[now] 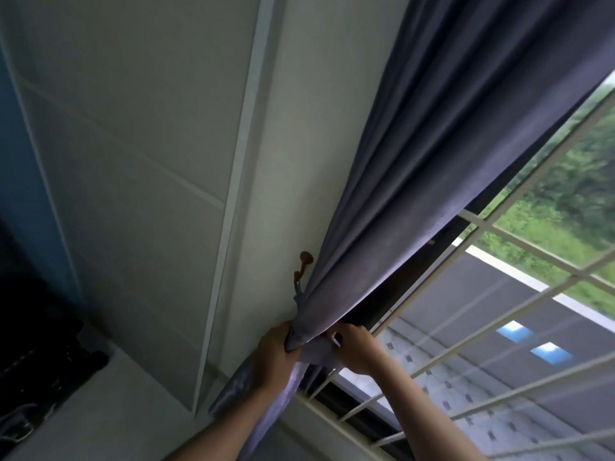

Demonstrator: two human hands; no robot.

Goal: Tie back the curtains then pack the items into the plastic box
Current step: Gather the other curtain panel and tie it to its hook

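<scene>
Curtain (416, 181) is a grey-purple drape running from the upper right of the frame down to lower centre, gathered into a tight bunch against the cream wall (299, 128). Left hand (274, 356) grips the bunch from the wall side, fingers curled round the cloth. Right hand (354, 349) sits on the window side, fingertips pinching a paler strip that looks like the tieback band (316, 352); exact finger layout is partly hidden by folds. Brown hook (303, 266) on the wall is just above the bunch, close beside the curtain edge, with a thin loop of cloth seeming to run up to it. Window grille (499, 327) fills the lower right. Dark clutter at lower left is too dim to tell. Plastic box not in view.

Handling judgement: cloth is soft, limp and fairly heavy-hanging, smooth enough to slide out of a loose hold. It will spread again if the bunch is released. Best held right at the gathered waist, squeezing all folds together, while the other hand works the band end toward the hook. Tie-back step looks under way, packing not yet begun.
</scene>
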